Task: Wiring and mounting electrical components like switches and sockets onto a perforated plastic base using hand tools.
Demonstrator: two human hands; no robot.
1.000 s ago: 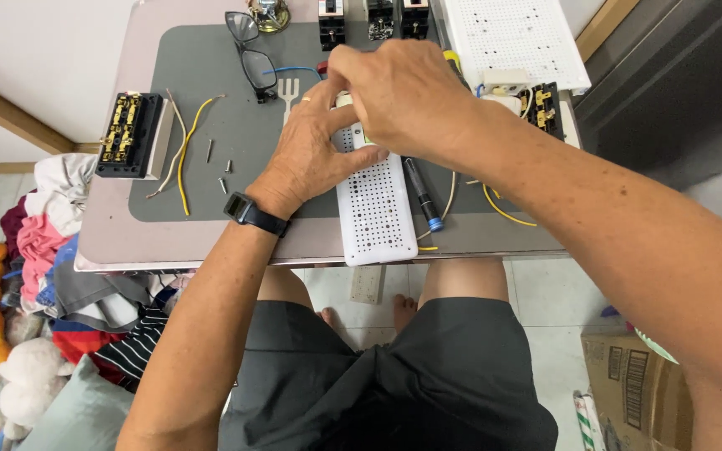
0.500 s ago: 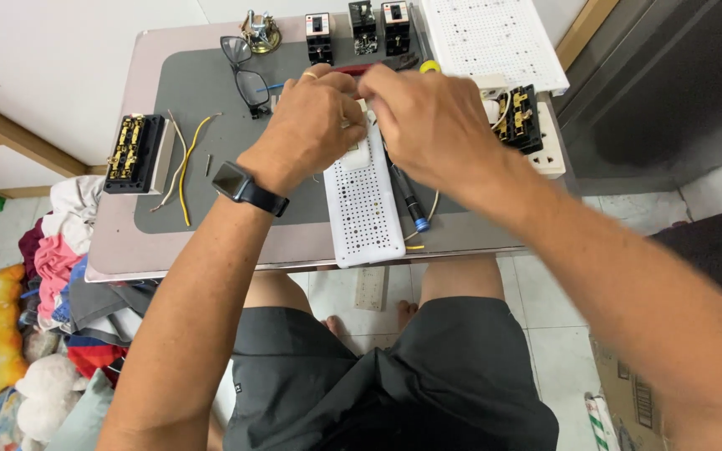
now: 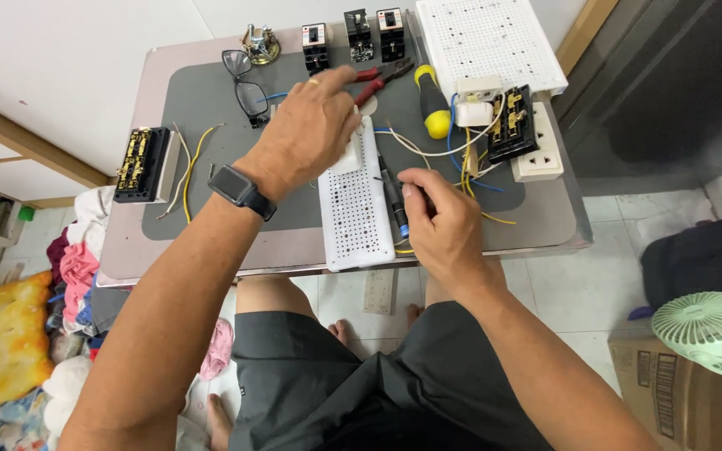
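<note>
A narrow white perforated board point(image 3: 351, 219) lies on the grey mat point(image 3: 211, 196) at the table's front edge. My left hand point(image 3: 307, 125), with a black watch on its wrist, rests over the board's far end, its fingers curled on a small white switch block point(image 3: 346, 155). My right hand point(image 3: 440, 221) is just right of the board. Its fingertips pinch a dark pen-like screwdriver with a blue band point(image 3: 394, 207) that lies along the board's right side. Blue, white and yellow wires point(image 3: 428, 150) trail from the board's far end to the right.
Glasses point(image 3: 244, 83), red-handled pliers point(image 3: 379, 77) and a yellow-handled screwdriver point(image 3: 433, 108) lie behind the hands. Black breakers point(image 3: 353, 33) and a large white perforated panel point(image 3: 486, 38) stand at the back. A wired black and white socket point(image 3: 521, 138) is right, a black terminal block point(image 3: 139, 163) left.
My right hand has left the far end of the board and come back to the dark screwdriver beside it. My left hand stays at the board's far end. The camera has shifted.
</note>
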